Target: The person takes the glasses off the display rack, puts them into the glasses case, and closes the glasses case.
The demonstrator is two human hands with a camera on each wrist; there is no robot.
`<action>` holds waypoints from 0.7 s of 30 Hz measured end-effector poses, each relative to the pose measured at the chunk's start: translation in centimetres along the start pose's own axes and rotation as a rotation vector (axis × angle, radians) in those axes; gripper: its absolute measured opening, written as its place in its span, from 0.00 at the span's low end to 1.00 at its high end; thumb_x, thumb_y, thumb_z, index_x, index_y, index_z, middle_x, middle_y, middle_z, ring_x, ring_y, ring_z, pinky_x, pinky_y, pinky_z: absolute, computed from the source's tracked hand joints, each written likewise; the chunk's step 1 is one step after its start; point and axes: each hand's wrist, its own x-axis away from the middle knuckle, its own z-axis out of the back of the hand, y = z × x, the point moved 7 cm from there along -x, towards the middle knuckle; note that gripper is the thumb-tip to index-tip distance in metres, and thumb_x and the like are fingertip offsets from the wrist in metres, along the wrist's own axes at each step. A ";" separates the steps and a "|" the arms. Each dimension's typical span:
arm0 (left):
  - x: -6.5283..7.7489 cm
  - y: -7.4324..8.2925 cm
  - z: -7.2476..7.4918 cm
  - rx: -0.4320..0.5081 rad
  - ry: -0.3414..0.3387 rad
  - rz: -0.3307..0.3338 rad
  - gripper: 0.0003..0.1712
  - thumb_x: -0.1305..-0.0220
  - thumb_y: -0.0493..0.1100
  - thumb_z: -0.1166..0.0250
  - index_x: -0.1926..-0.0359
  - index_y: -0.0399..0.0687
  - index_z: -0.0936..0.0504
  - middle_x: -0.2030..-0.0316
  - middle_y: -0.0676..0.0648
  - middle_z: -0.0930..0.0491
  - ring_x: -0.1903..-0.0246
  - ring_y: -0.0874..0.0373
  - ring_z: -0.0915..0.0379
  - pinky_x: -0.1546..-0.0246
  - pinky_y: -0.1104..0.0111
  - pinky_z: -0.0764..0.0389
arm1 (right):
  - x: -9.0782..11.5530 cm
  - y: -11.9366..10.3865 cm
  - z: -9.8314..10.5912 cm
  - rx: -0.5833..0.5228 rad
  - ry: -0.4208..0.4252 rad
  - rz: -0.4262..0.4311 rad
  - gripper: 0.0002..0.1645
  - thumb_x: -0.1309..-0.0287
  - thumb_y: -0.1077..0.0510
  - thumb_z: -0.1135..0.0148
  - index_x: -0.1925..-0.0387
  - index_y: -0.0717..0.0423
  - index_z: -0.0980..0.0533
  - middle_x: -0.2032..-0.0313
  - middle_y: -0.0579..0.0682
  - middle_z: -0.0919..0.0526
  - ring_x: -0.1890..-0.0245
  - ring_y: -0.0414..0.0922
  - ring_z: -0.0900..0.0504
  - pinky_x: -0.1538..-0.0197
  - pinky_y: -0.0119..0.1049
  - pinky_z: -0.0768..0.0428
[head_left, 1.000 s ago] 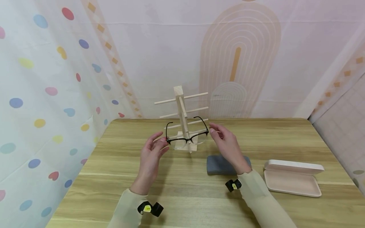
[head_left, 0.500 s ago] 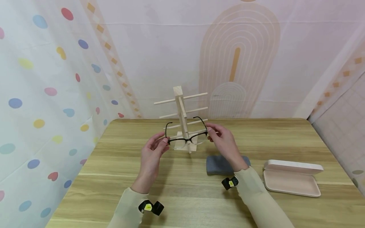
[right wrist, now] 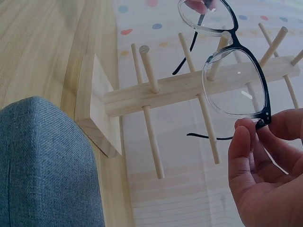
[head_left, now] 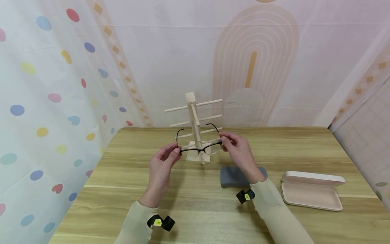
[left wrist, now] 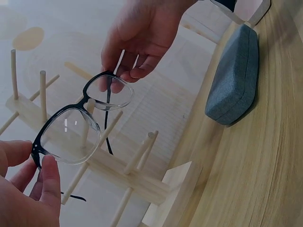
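Observation:
A pair of glasses with a black upper rim and clear lower rims faces me, its temples unfolded toward the back. Thumb and fingers of my left hand pinch its left corner by the hinge. At the opposite corner, my right hand pinches the frame. Behind the lenses stands a wooden display stand with several dowels. In the right wrist view, the bridge of the glasses lies at the end of a forward peg; whether its weight rests there I cannot tell.
Under my right forearm, a closed blue-grey fabric glasses case lies on the wooden table. Farther right, a pale pink case sits with its lid raised. A patterned curtain hangs behind the table.
My right hand has moved slightly left and now pinches the frame's right corner. The left fingers have closed on the left corner. The temple tips have risen slightly.

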 end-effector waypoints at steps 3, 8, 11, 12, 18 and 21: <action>0.3 0.2 -0.1 0.001 -0.008 -0.009 0.14 0.30 0.29 0.35 0.45 0.29 0.19 0.57 0.47 0.14 0.53 0.56 0.17 0.50 0.66 0.15 | 0.2 0.0 0.2 -0.003 0.001 0.000 0.17 0.24 0.59 0.44 0.41 0.61 0.18 0.53 0.59 0.12 0.61 0.48 0.16 0.58 0.27 0.17; 1.1 0.5 -0.1 -0.009 -0.019 -0.029 0.13 0.30 0.28 0.36 0.46 0.30 0.18 0.57 0.46 0.14 0.52 0.55 0.18 0.50 0.66 0.15 | 0.8 -0.3 0.3 -0.021 -0.006 0.010 0.17 0.25 0.60 0.43 0.42 0.62 0.18 0.53 0.59 0.12 0.61 0.49 0.15 0.57 0.28 0.16; 1.7 0.8 -0.1 -0.014 -0.027 -0.040 0.13 0.30 0.27 0.36 0.46 0.30 0.18 0.56 0.46 0.14 0.51 0.54 0.18 0.49 0.66 0.15 | 1.2 -0.5 0.4 -0.039 -0.015 0.015 0.16 0.25 0.61 0.43 0.42 0.62 0.18 0.54 0.60 0.13 0.60 0.52 0.15 0.57 0.30 0.15; 1.8 0.9 -0.1 -0.016 -0.029 -0.042 0.13 0.30 0.27 0.36 0.46 0.30 0.18 0.56 0.46 0.14 0.52 0.54 0.18 0.49 0.66 0.15 | 1.3 -0.5 0.4 -0.043 -0.018 0.016 0.16 0.25 0.61 0.43 0.42 0.63 0.18 0.54 0.61 0.13 0.61 0.51 0.14 0.56 0.30 0.15; 2.8 1.1 0.0 -0.016 -0.037 -0.043 0.13 0.33 0.26 0.34 0.48 0.33 0.17 0.57 0.46 0.13 0.52 0.52 0.17 0.49 0.65 0.15 | 2.3 -0.8 0.6 -0.065 -0.038 0.019 0.17 0.25 0.62 0.42 0.41 0.63 0.19 0.54 0.60 0.13 0.63 0.42 0.15 0.55 0.32 0.14; 3.3 1.1 0.1 -0.022 -0.037 -0.040 0.13 0.34 0.26 0.33 0.49 0.35 0.16 0.57 0.46 0.13 0.54 0.53 0.17 0.49 0.65 0.15 | 2.8 -0.9 0.8 -0.062 -0.047 0.020 0.17 0.25 0.61 0.42 0.41 0.61 0.19 0.53 0.59 0.13 0.62 0.42 0.15 0.55 0.32 0.14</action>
